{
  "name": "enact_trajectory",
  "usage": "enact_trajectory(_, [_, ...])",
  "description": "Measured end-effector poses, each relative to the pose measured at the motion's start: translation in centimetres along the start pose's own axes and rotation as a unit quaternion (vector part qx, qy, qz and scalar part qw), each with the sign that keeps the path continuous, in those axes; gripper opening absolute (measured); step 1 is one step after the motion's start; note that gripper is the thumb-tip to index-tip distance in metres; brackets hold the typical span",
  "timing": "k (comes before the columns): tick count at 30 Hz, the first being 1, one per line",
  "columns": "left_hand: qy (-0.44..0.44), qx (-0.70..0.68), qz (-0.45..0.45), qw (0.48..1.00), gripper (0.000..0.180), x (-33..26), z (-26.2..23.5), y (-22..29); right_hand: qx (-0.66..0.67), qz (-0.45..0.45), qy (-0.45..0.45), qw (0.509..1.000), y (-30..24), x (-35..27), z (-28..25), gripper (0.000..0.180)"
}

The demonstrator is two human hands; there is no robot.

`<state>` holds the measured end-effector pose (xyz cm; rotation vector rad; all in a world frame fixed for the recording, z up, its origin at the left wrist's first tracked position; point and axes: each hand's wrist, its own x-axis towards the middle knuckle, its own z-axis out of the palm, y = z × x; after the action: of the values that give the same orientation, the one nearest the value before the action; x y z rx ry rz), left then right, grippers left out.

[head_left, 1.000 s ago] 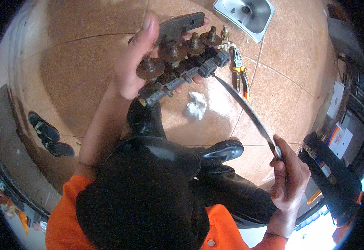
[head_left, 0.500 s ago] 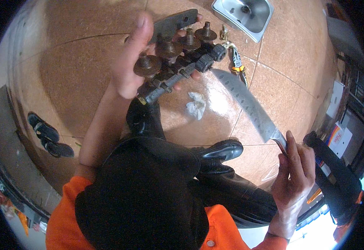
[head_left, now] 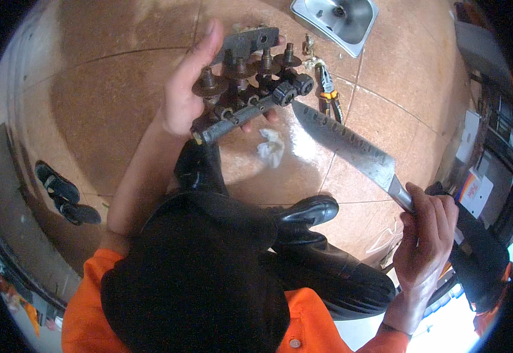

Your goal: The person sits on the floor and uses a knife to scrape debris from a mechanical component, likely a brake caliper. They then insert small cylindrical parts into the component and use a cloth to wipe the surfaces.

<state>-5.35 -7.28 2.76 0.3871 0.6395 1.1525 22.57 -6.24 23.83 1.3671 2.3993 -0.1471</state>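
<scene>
brown tiled floor (head_left: 109, 100), steel basin (head_left: 359, 32), blk shoes (head_left: 65, 194)

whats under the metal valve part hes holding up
Below the valve assembly in the left hand: tiled floor and a crumpled white rag. The floor directly beneath it is covered.

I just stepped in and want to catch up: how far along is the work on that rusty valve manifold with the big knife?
Done: the manifold is off the floor, gripped in the left hand, with pliers lying on the tiles. In hand: the right hand holds the knife by its handle, tip almost at the black end fittings. Left: the valves look rusty and dirty, so any cleaning seems barely begun.
</scene>
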Motion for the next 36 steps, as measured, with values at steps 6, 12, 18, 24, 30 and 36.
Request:
enact_trajectory(6, [0.027, 0.004, -0.015, 1.0, 0.08, 0.3, 0.3, -0.1, 0.174, 0.025, 0.032, 0.984, -0.3, -0.8, 0.6, 0.041])
enact_trajectory(12, [0.037, 0.031, -0.007, 0.999, 0.08, 0.2, 0.8, -0.4, 0.049, -0.033, 0.044, 0.997, 0.0, 0.0, 0.2, 0.037])
enact_trajectory(18, [0.025, 0.026, -0.014, 0.999, 0.079, 0.8, 0.6, -0.8, 0.178, 0.032, -0.019, 0.983, -0.5, -0.7, -1.0, 0.041])
enact_trajectory(24, [0.012, -0.01, -0.008, 1.0, 0.079, 0.2, 0.3, -0.8, 0.046, -0.112, 0.052, 0.991, 0.8, 0.8, -0.8, 0.028])
enact_trajectory(30, [0.008, -0.013, -0.001, 1.0, 0.08, 0.5, 0.2, -0.6, 0.169, 0.098, -0.051, 0.979, -0.4, -0.4, -0.8, 0.025])
enact_trajectory(36, [0.019, 0.013, 0.008, 1.0, 0.079, 0.5, 0.0, -0.5, 0.081, -0.038, 0.039, 0.995, -0.7, -0.3, -0.8, 0.038])
